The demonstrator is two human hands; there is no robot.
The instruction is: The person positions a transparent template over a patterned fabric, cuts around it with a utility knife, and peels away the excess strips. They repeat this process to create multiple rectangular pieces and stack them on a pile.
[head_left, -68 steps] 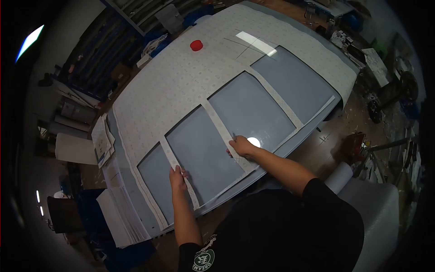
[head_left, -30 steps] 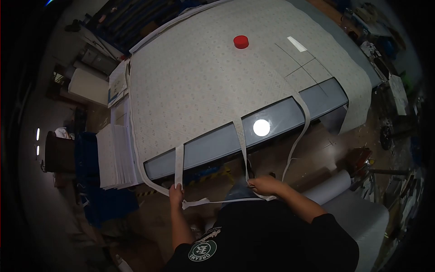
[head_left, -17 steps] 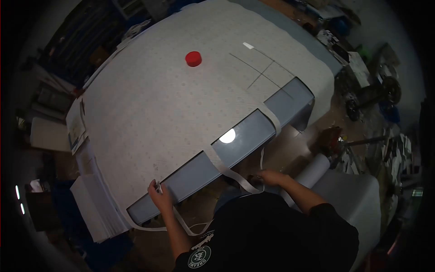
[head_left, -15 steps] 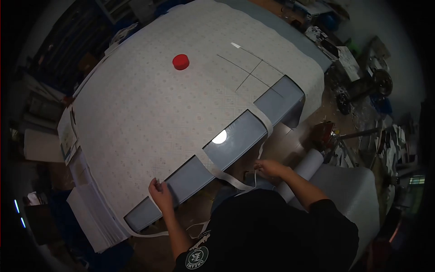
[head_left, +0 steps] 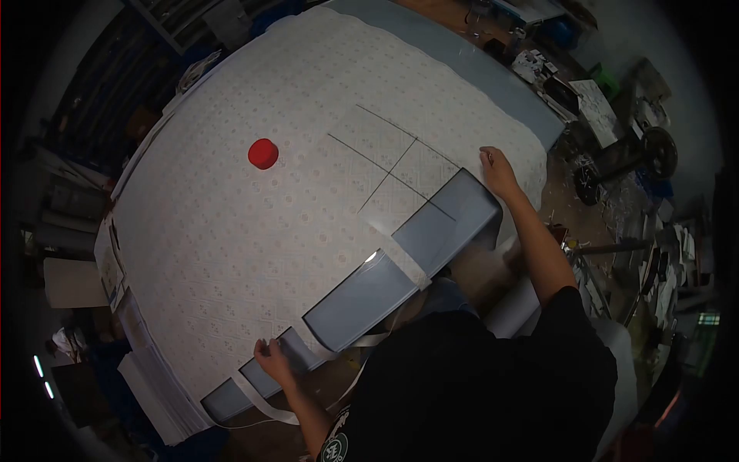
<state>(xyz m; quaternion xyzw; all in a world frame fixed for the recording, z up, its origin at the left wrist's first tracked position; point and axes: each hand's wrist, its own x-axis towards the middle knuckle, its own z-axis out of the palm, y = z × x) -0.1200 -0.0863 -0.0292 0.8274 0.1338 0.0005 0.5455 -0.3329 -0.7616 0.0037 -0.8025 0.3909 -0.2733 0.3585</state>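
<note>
A large pale sheet (head_left: 223,246) with a faint printed pattern covers the table, its near edge cut into rectangular notches. Grey tabletop (head_left: 362,296) shows through them, and narrow white strips (head_left: 258,396) of the sheet hang over the edge between them. My left hand (head_left: 275,363) rests by the sheet's edge at the lower left notches, fingers slightly apart. At the right corner, my right hand (head_left: 499,173) is over the sheet beside the last notch, fingers curled together; whatever is between them is too small to make out. Dark crossing lines (head_left: 391,173) mark the sheet nearby.
A red round cap-like object (head_left: 263,154) sits on the sheet. Stacked white sheets (head_left: 165,396) lie at the lower left. A pale roll (head_left: 516,308) is beside my body on the right. Machinery with a wheel (head_left: 660,152) and cluttered scraps line the right side.
My right hand has left the dangling strip near my body and reached up to the sheet's right corner. My left hand stays by the near edge. The view has shifted.
</note>
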